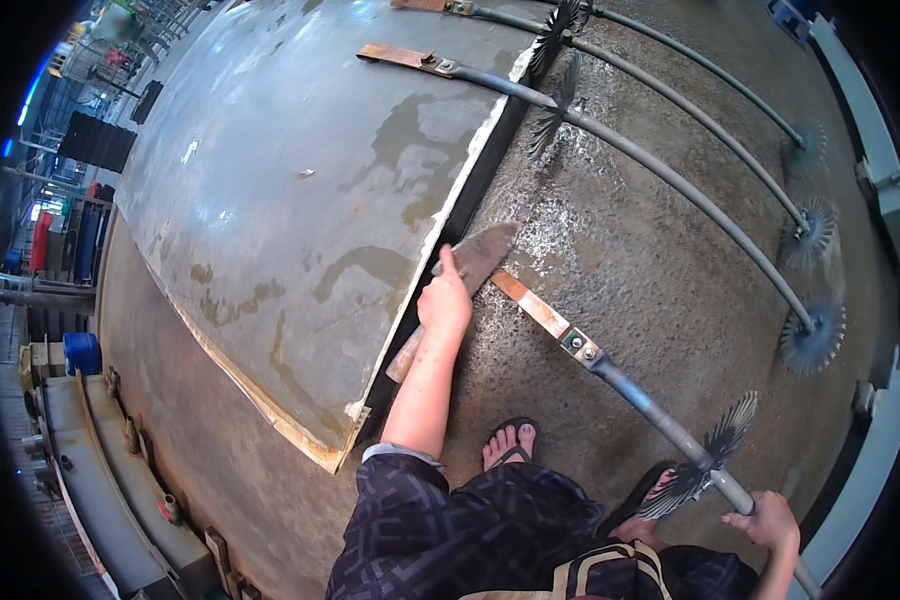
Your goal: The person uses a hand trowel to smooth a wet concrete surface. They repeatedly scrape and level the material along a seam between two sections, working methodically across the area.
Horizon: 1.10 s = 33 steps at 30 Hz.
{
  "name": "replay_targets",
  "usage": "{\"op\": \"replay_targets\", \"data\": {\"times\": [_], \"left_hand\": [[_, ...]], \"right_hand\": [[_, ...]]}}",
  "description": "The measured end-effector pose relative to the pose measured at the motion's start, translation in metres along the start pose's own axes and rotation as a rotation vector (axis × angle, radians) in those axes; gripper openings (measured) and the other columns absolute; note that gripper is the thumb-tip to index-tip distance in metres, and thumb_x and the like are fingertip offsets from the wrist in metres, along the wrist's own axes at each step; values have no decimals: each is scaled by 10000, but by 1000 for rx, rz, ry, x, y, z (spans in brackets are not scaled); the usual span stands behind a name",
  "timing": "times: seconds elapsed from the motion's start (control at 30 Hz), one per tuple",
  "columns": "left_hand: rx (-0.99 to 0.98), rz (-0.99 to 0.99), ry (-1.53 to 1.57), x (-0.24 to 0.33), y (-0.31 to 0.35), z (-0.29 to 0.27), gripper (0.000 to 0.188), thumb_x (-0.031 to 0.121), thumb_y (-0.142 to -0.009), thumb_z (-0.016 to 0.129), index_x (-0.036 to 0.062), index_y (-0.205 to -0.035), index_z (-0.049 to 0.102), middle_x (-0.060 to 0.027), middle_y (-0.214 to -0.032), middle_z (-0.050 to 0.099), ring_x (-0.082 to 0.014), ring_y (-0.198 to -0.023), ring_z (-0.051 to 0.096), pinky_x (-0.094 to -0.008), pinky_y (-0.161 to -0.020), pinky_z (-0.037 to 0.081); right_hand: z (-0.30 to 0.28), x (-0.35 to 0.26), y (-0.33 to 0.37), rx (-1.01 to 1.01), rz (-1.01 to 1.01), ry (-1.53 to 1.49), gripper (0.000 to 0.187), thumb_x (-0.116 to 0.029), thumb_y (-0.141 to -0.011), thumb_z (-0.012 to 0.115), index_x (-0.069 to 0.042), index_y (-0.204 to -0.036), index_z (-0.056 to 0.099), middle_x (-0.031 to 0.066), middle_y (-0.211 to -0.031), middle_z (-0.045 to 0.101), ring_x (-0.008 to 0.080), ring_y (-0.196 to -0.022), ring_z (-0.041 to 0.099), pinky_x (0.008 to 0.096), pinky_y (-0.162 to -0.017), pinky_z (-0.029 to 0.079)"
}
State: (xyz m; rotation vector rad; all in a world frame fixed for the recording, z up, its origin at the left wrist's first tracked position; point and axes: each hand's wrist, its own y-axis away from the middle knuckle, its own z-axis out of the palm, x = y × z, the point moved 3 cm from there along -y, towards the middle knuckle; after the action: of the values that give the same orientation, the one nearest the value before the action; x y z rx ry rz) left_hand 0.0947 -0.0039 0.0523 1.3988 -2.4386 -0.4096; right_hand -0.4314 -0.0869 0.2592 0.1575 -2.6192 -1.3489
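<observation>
My left hand [445, 305] is closed around a broad, rusty-bladed hand tool [485, 255], perhaps a trowel or a knife, its exact kind unclear. The tool's wooden handle [403, 358] shows below the wrist. By the blade's lower edge lies the tip of a flat copper strip [532, 305], bolted to a grey metal rod [650, 405]; whether they touch I cannot tell. Lower right, my right hand [767, 520] grips this rod, just below a spiky fan-shaped metal disc [712, 455]. The rod slants from lower right toward the middle.
A large grey slab-like surface [300, 200] with wet patches fills the left, its pale edge beside my left arm. Similar rods [670, 170] with spiky discs [812, 338] lie across its far edge and the wet concrete floor [610, 270]. My sandalled feet [510, 440] stand close by.
</observation>
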Motion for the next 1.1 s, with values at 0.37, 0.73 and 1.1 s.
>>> {"op": "replay_targets", "data": {"times": [0.37,0.73,1.1], "left_hand": [[-132,89,-72,7,17,1,743,60,-778,547,168,-1422,193,-215,-982,640,-355,-909,637,-437,-798,511],[-59,-72,101,-26,-6,26,796,158,-769,652,92,-1402,174,-244,-1066,605,-375,-997,596,-454,-864,468],[33,380,-67,-20,197,-70,510,181,-755,649,58,-1201,434,-216,-1068,523,-376,-944,551,-453,-811,445]], "right_hand": [[5,5,-5,-15,-7,-3,476,-400,-592,799,25,-732,637,230,-688,604,381,-708,617,429,-672,477],[-3,4,-1,136,-82,29,423,-380,-589,780,0,-707,638,205,-640,596,365,-671,615,418,-645,482],[-71,66,49,274,-136,40,238,-320,-610,725,-122,-738,696,133,-696,645,317,-704,634,396,-707,506]]}}
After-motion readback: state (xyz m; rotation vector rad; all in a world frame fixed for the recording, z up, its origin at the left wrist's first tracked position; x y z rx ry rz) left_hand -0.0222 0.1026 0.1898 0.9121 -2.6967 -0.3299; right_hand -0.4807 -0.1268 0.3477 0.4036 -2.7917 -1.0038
